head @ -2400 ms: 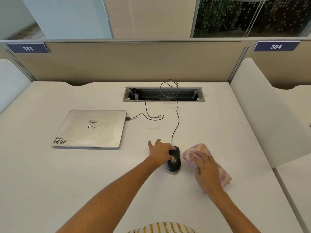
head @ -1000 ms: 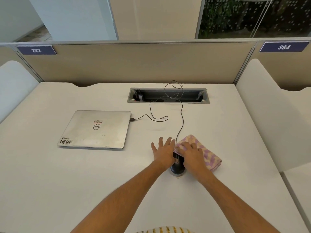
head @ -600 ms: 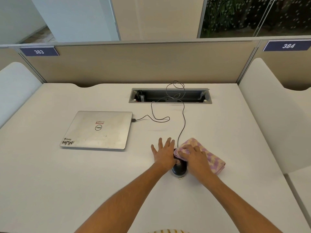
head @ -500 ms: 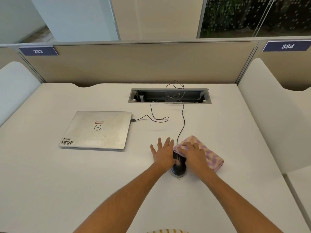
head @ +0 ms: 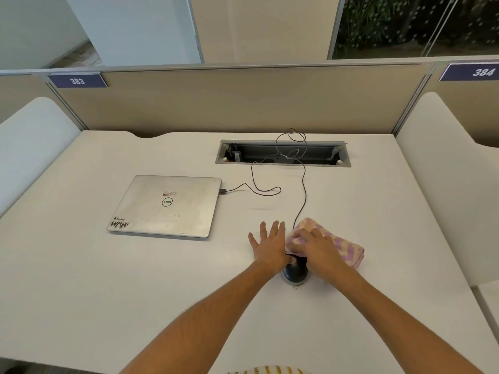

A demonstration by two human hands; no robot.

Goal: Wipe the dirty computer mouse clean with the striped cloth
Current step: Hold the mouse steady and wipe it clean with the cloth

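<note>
A black wired mouse lies on the white desk; only its rear half shows. The folded pink and cream striped cloth covers the mouse's front. My right hand presses on the cloth's left end, fingers curled over it above the mouse. My left hand lies flat against the mouse's left side, fingers spread forward on the desk. A few crumbs sit on the desk just behind the mouse.
A closed silver laptop lies to the left, its cable looping towards the open cable tray. The mouse cord runs forward into that tray. Beige partitions stand at the back, white dividers at both sides.
My right hand has brought the cloth from the desk to the right of the mouse onto the mouse's front. Since about a second ago it has shifted only slightly there. My left hand stays beside the mouse.
</note>
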